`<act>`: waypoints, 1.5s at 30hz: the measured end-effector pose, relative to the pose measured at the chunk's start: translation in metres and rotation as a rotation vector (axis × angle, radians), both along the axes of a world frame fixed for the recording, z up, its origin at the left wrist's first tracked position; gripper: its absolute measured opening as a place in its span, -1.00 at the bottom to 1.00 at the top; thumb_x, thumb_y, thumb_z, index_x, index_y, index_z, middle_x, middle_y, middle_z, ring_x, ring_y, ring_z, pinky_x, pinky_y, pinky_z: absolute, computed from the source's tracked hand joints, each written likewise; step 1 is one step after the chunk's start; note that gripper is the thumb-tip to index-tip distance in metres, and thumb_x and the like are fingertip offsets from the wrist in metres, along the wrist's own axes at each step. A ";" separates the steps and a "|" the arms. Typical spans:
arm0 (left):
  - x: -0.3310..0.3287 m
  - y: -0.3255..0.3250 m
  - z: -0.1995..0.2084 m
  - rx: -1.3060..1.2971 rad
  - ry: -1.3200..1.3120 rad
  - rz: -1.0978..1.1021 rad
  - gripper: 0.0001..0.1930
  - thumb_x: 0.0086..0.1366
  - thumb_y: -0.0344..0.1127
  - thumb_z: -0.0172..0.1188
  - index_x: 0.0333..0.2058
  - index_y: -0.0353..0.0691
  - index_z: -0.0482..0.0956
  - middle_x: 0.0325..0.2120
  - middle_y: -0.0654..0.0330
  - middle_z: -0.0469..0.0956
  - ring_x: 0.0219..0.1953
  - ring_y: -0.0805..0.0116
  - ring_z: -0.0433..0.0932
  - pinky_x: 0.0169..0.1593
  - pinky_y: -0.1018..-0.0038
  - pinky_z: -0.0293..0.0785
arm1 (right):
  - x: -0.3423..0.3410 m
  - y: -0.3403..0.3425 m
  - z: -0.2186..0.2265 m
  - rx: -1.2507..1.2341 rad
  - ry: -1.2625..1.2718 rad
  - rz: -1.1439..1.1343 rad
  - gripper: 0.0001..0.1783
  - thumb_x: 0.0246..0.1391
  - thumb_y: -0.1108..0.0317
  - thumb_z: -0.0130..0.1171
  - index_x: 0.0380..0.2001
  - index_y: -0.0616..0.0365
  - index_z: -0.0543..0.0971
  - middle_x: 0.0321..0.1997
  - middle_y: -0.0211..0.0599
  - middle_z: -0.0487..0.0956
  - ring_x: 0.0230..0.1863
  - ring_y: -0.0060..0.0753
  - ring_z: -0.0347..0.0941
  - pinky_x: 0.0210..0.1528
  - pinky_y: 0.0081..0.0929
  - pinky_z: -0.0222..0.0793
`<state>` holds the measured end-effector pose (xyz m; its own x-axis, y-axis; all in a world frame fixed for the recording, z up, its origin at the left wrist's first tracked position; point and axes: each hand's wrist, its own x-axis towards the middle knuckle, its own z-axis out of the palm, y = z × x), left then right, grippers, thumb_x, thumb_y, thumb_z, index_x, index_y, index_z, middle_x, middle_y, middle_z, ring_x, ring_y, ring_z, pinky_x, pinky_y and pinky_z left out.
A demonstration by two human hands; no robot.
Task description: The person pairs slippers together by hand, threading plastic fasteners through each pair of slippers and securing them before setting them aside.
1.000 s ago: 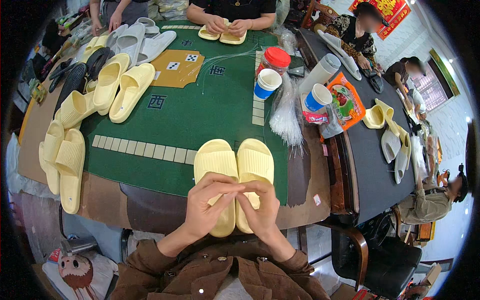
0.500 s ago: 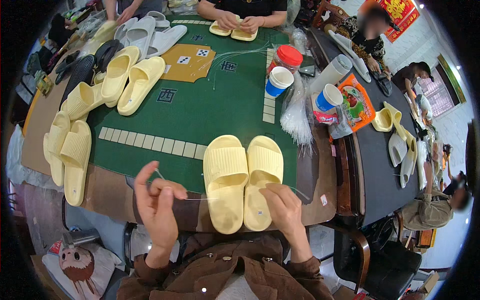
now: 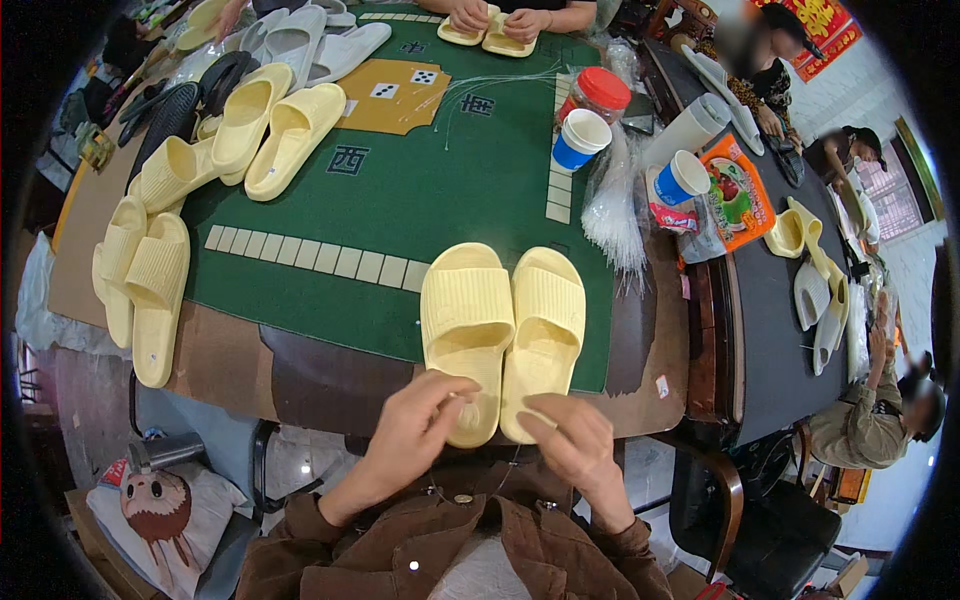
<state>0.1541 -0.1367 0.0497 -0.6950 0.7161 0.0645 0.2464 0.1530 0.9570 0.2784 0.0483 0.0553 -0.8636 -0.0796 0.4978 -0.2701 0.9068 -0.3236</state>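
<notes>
A pair of pale yellow slide slippers, the left slipper (image 3: 466,300) and the right slipper (image 3: 548,310), lies side by side at the table's near edge, heels towards me. My left hand (image 3: 412,430) is closed in a pinch over the left slipper's heel. Beside the right slipper's heel, my right hand (image 3: 578,440) has its thumb and forefinger drawn together. A thin clear plastic strand (image 3: 516,462) hangs in a loop below the heels, between the two hands. Its ends seem to run into my fingers, where they are hidden.
More yellow slippers (image 3: 160,285) and grey slippers (image 3: 350,52) lie at the left. Paper cups (image 3: 580,140), a red-lidded jar (image 3: 602,92) and a bundle of clear strands (image 3: 617,225) stand at the right. Across the green mat (image 3: 400,210), another person's hands (image 3: 522,25) handle yellow slippers.
My left hand has moved right and down from beside the slippers to the left heel. The strand, stretched across the slippers before, now hangs below the heels. The view has shifted slightly.
</notes>
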 end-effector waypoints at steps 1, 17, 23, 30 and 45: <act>0.002 0.004 0.001 -0.046 -0.041 -0.029 -0.78 0.23 -0.52 0.05 -0.14 -0.32 0.50 -0.33 0.13 0.50 -0.43 0.39 0.48 -0.34 0.52 0.41 | 0.000 -0.003 -0.003 -0.003 0.000 -0.002 -0.68 -0.21 0.49 0.17 -0.25 0.13 0.58 -0.21 -0.29 0.58 -0.20 -0.27 0.55 -0.23 -0.41 0.52; -0.008 0.041 -0.030 -0.315 0.545 -0.087 -0.37 0.27 -0.18 0.11 0.12 -0.57 0.15 0.05 -0.25 0.20 0.08 -0.15 0.26 0.16 0.14 0.21 | -0.021 0.022 -0.036 -0.021 -0.074 -0.142 -0.69 -0.21 0.54 0.17 -0.27 0.20 0.52 -0.17 -0.24 0.55 -0.22 -0.23 0.54 -0.24 -0.38 0.50; -0.020 0.065 -0.034 -0.418 0.522 -0.104 -0.30 0.24 0.05 0.12 0.03 -0.57 0.23 -0.01 -0.30 0.25 0.03 -0.17 0.32 0.06 0.10 0.30 | -0.047 0.025 -0.043 -0.084 -0.039 -0.245 -0.67 -0.20 0.62 0.14 -0.24 0.27 0.53 -0.16 -0.09 0.55 -0.20 -0.05 0.54 -0.22 -0.33 0.49; -0.041 0.081 -0.032 -0.503 0.217 -0.243 -0.40 0.25 0.10 0.08 -0.25 -0.53 0.42 -0.44 -0.21 0.53 -0.40 -0.07 0.56 -0.33 0.17 0.47 | -0.056 0.019 -0.043 -0.131 -0.273 -0.253 -0.64 -0.05 0.56 0.01 -0.10 0.29 0.39 -0.17 0.02 0.46 -0.17 0.09 0.43 -0.12 -0.14 0.38; -0.053 0.080 -0.045 -0.286 0.087 -0.269 -0.44 0.17 0.08 0.18 -0.36 -0.51 0.50 -0.55 -0.11 0.51 -0.47 0.04 0.54 -0.35 0.25 0.42 | -0.064 0.037 -0.034 -0.510 -0.621 -0.071 -0.55 0.00 0.55 -0.01 0.01 0.37 0.24 0.01 0.22 0.31 0.05 0.22 0.24 0.07 -0.14 0.20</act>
